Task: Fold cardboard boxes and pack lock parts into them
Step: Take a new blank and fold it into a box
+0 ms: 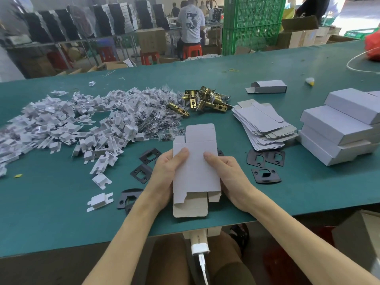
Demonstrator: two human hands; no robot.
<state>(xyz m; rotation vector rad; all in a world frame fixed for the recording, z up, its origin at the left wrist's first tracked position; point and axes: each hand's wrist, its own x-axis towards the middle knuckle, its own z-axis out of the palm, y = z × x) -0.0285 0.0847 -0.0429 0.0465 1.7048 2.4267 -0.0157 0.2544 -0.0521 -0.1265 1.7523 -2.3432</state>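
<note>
Gripped along its long edges, thumbs on top, by left hand [167,176] and right hand [228,178] — box [196,169] low over the near tabletop [61,214], lengthwise away from the body. End flaps not yet folded; brass latches [203,101] straight ahead, about equally near either hand.

A large dark numeral "3" is printed across the back of the grey T-shirt [191,23] of a person seated at the far side of the room. A short line of small grey lettering runs along the pale device [197,236] just below the near edge of the bench [61,212]; it is too small to read.
</note>
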